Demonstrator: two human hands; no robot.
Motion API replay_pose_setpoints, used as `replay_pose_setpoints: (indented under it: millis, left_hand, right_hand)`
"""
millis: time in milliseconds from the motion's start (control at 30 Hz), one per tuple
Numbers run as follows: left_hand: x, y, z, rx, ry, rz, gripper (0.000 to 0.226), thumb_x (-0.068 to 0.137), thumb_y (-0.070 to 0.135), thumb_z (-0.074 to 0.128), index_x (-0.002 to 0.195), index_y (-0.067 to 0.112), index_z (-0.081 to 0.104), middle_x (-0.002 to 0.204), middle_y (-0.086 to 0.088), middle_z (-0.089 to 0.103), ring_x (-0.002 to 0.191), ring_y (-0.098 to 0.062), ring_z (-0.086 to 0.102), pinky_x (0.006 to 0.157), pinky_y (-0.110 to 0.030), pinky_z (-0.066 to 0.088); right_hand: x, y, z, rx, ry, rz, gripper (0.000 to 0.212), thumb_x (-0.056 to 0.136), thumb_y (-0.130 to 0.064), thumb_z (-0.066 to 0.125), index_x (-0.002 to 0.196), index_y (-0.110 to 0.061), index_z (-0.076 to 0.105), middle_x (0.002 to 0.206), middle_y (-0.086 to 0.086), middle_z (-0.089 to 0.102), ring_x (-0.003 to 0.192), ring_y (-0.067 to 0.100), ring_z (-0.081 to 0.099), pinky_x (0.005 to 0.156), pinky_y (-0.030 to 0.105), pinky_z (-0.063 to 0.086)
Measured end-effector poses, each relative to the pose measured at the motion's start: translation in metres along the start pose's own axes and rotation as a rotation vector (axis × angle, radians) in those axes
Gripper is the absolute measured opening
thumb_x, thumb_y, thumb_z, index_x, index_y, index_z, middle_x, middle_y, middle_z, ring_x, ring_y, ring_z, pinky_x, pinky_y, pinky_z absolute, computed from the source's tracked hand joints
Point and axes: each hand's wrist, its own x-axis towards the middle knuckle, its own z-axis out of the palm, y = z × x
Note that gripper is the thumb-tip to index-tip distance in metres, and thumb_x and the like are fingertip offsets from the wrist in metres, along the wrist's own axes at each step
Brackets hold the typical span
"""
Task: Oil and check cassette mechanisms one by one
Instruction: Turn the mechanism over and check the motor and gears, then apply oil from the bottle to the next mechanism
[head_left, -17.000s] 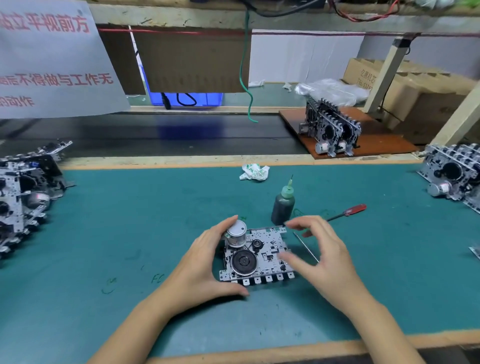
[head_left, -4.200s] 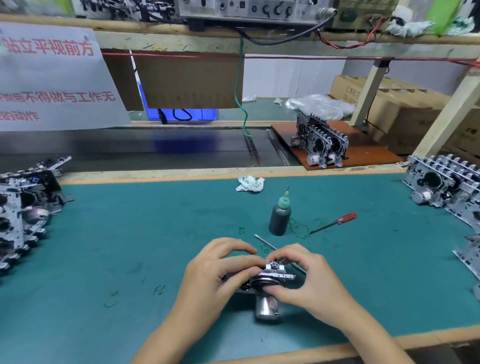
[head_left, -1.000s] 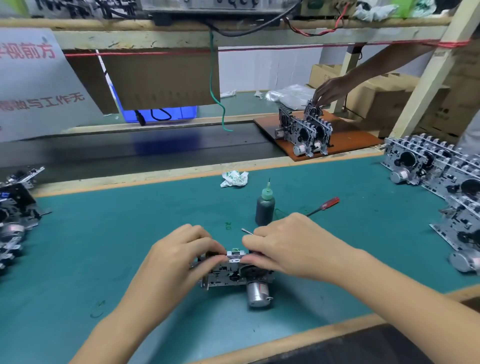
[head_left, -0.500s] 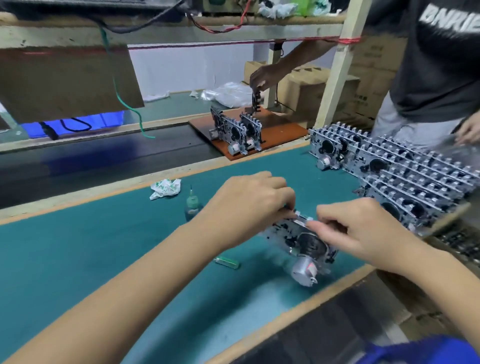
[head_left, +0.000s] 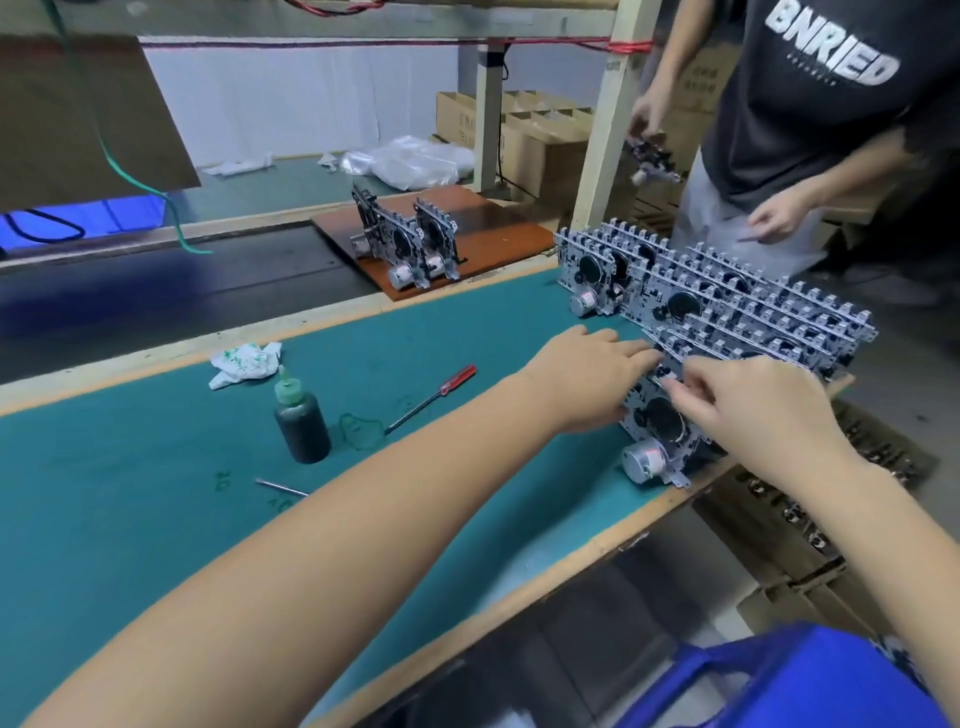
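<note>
Head view. Left hand (head_left: 587, 376) and right hand (head_left: 753, 410) both closed on one cassette mechanism (head_left: 657, 431), fingers pinching its upper edge. Mechanism stood upright at the right end of the bench (head_left: 156, 519), close to the front edge, motor toward the camera, pressed against the row of stacked mechanisms (head_left: 727, 306) behind it.

Likely step: parking the finished unit with the rest. Risk from here: motor overhanging the front edge, so a careless release could tip the unit to the floor; a shove could also topple the leaning row.

Oil bottle (head_left: 301, 423) upright mid-bench, dark with oil, green nozzle on. Red-handled screwdriver (head_left: 434, 397) just beside it. Cardboard boxes (head_left: 540, 140) beyond the bench, contents unseen.
</note>
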Motion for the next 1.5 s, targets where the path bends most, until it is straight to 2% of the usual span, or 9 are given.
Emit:
replay_pose_setpoints:
  millis: [200, 333, 567, 733, 867, 1000, 1167, 1367, 1500]
  left_hand:
    - [-0.030, -0.003, -0.002, -0.065, -0.029, -0.075, 0.079, 0.094, 0.047, 0.049, 0.152, 0.020, 0.003, 0.161, -0.002, 0.003, 0.142, -0.019, 0.020, 0.107, -0.033, 0.028]
    - [-0.101, -0.013, -0.011, -0.287, 0.116, -0.264, 0.051, 0.092, 0.037, 0.052, 0.138, 0.020, 0.038, 0.148, 0.001, 0.035, 0.132, -0.017, 0.035, 0.102, -0.032, 0.033]
    - [-0.306, -0.019, -0.002, -0.546, 0.200, -0.879, 0.016, 0.089, 0.032, 0.058, 0.104, 0.032, 0.064, 0.100, 0.018, 0.063, 0.095, 0.002, 0.052, 0.083, -0.024, 0.043]
    - [-0.440, -0.015, -0.021, -0.358, 0.244, -1.227, 0.008, 0.087, 0.030, 0.067, 0.095, 0.029, 0.069, 0.088, 0.027, 0.060, 0.083, 0.003, 0.054, 0.075, -0.016, 0.041]
    - [-0.519, -0.013, -0.056, -0.016, 0.242, -1.323, 0.028, 0.082, 0.040, 0.055, 0.091, 0.019, 0.072, 0.085, 0.008, 0.068, 0.080, -0.007, 0.058, 0.071, -0.023, 0.041]
    - [-0.571, -0.017, -0.082, 0.347, 0.098, -1.527, 0.030, 0.068, 0.021, 0.084, 0.092, 0.009, 0.070, 0.087, -0.007, 0.068, 0.078, -0.031, 0.065, 0.062, -0.038, 0.051]
    - [-0.613, -0.011, -0.089, 0.284, -0.280, -1.948, 0.047, 0.083, 0.056, 0.060, 0.112, 0.018, 0.056, 0.103, -0.002, 0.062, 0.098, -0.024, 0.062, 0.072, -0.036, 0.049]
    - [-0.623, -0.008, -0.082, 0.244, -0.332, -1.799, 0.043, 0.089, 0.056, 0.051, 0.115, 0.022, 0.059, 0.094, 0.000, 0.070, 0.097, -0.021, 0.064, 0.076, -0.032, 0.049]
    - [-0.606, -0.001, -0.088, 0.139, -0.176, -1.657, 0.050, 0.085, 0.058, 0.055, 0.126, 0.029, 0.058, 0.105, 0.004, 0.071, 0.098, -0.016, 0.066, 0.080, -0.032, 0.050]
  right_hand:
    - [-0.001, -0.032, -0.019, 0.115, 0.219, -0.117, 0.031, 0.087, -0.043, 0.054, 0.072, -0.016, 0.052, 0.062, -0.002, 0.056, 0.054, 0.027, 0.057, 0.044, 0.025, 0.030]
    - [-0.013, -0.098, -0.026, 0.363, 0.287, -0.291, 0.028, 0.086, -0.040, 0.057, 0.072, -0.016, 0.054, 0.058, -0.007, 0.051, 0.051, 0.022, 0.056, 0.043, 0.032, 0.042]
    - [-0.026, -0.248, -0.023, 0.665, 0.041, -0.681, 0.030, 0.084, -0.051, 0.040, 0.072, -0.025, 0.050, 0.061, -0.018, 0.040, 0.057, 0.009, 0.052, 0.046, 0.029, 0.042]
    - [-0.039, -0.370, -0.024, 0.719, -0.206, -1.041, 0.022, 0.094, -0.048, 0.040, 0.091, -0.028, 0.048, 0.084, -0.012, 0.055, 0.086, 0.013, 0.055, 0.069, 0.031, 0.039]
    - [-0.061, -0.469, -0.039, 0.741, -0.250, -1.236, 0.019, 0.096, -0.036, 0.045, 0.108, -0.023, 0.051, 0.106, -0.003, 0.059, 0.103, 0.018, 0.052, 0.079, 0.035, 0.041]
    - [-0.077, -0.549, -0.060, 0.758, -0.149, -1.357, 0.031, 0.094, -0.019, 0.050, 0.125, -0.016, 0.048, 0.118, 0.003, 0.051, 0.110, 0.024, 0.047, 0.077, 0.040, 0.045]
    - [-0.095, -0.616, -0.087, 0.630, 0.081, -1.549, 0.048, 0.095, -0.008, 0.040, 0.142, -0.019, 0.034, 0.135, 0.000, 0.044, 0.111, 0.023, 0.051, 0.066, 0.035, 0.044]
    - [-0.088, -0.622, -0.096, 0.530, 0.277, -1.653, 0.027, 0.098, -0.014, 0.041, 0.123, -0.021, 0.050, 0.119, -0.007, 0.056, 0.113, 0.015, 0.050, 0.065, 0.026, 0.037]
    - [-0.069, -0.585, -0.092, 0.525, 0.280, -1.698, 0.022, 0.097, -0.021, 0.046, 0.118, -0.019, 0.051, 0.114, -0.004, 0.055, 0.112, 0.018, 0.046, 0.077, 0.030, 0.043]
